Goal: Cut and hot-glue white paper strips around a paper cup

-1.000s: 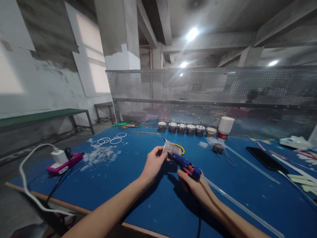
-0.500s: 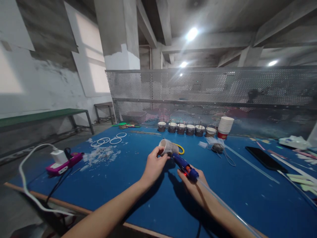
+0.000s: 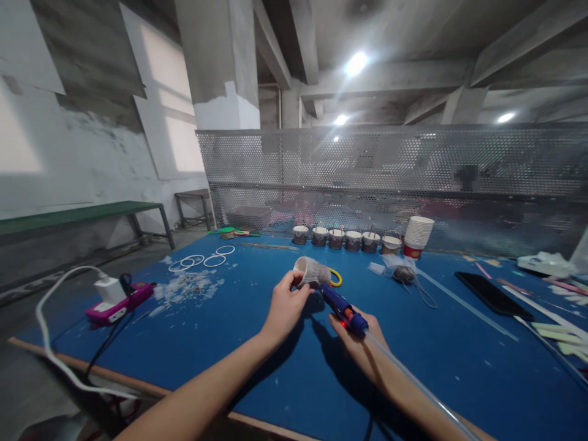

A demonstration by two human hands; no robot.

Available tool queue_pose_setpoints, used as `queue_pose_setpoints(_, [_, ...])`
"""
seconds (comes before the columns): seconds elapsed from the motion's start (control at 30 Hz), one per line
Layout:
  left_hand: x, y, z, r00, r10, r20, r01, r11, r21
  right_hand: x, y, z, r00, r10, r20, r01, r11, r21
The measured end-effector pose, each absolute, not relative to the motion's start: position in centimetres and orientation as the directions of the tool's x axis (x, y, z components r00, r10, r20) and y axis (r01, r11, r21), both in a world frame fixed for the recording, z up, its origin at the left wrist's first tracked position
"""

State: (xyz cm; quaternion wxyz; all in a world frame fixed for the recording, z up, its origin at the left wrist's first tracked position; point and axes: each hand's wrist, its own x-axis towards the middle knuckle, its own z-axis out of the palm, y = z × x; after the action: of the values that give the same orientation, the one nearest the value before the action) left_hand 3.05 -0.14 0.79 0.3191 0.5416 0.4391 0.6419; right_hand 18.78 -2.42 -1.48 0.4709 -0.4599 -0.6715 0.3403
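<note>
A greyish paper cup (image 3: 314, 272) lies tilted on its side, its mouth turned to the left. My left hand (image 3: 288, 301) is closed on the cup near its rim. In my right hand (image 3: 361, 337) is a blue glue gun (image 3: 340, 304) with a long clear glue stick (image 3: 413, 380) running out of its back. The gun's tip is at the cup's lower right end; whether it touches cannot be made out. Just beyond the cup, a yellow ring (image 3: 337, 277) is partly hidden behind it.
Several cups (image 3: 336, 239) line the back, beside a stack of paper cups (image 3: 419, 236). White rings (image 3: 214, 261) and a purple power strip (image 3: 120, 304) are at left. A black phone (image 3: 493, 295), grey string (image 3: 403, 274) and strips lie at right.
</note>
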Motion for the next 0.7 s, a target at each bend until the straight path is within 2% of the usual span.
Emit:
queue_pose_setpoints(0.17, [3.1,-0.4,1.1,-0.196,0.889,0.413,0.097,-0.402,0.911,18.8,-2.5,-1.5,-0.165,0.940,0.300,0.307,0.338,-0.890])
queue_pose_setpoints(0.47, [3.2,-0.2,1.2,-0.243,0.897,0.371,0.010,-0.380,0.925,18.8,-2.4,-1.2,-0.135,0.938,0.321,0.287,0.347,-0.893])
queue_pose_setpoints(0.7, [2.6,0.3,1.0,-0.271,0.919,0.285,-0.079,-0.316,0.945,18.9,-3.3,-0.5,-0.179,0.949,0.260,0.235,0.298,-0.925])
